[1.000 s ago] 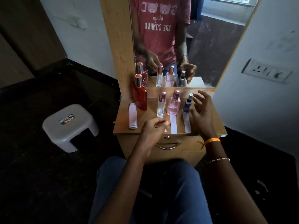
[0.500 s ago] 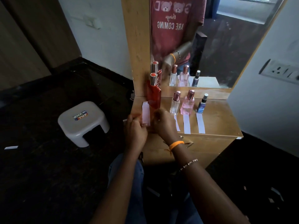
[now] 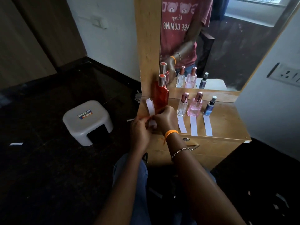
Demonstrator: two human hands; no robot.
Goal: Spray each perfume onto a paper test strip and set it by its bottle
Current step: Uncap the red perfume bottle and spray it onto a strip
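Head view shows us both hands meeting at the near left edge of the dresser top [image 3: 227, 120]. Our left hand [image 3: 140, 130] and right hand [image 3: 165, 118] both have fingers curled in on a small stack of paper strips [image 3: 150, 107], pinching its lower end between them; the stack's free end rises up and slightly left from our fingers. We judge that we are peeling 1 strip off the stack.

Just beyond our right hand, almost touching its knuckles, stands the red bottle [image 3: 161, 93], upright, and we see no strip laid in front of it. Further right of our hands stand the clear bottle [image 3: 182, 105], the pink bottle [image 3: 195, 105] and the blue bottle [image 3: 209, 106], each with 1 white strip lying flat before it, long axis running toward us.

So the red bottle lies straight ahead of the strip we hold, nearer our right hand than our left. We judge the right hand the natural one to take that bottle, while the left keeps the strip.
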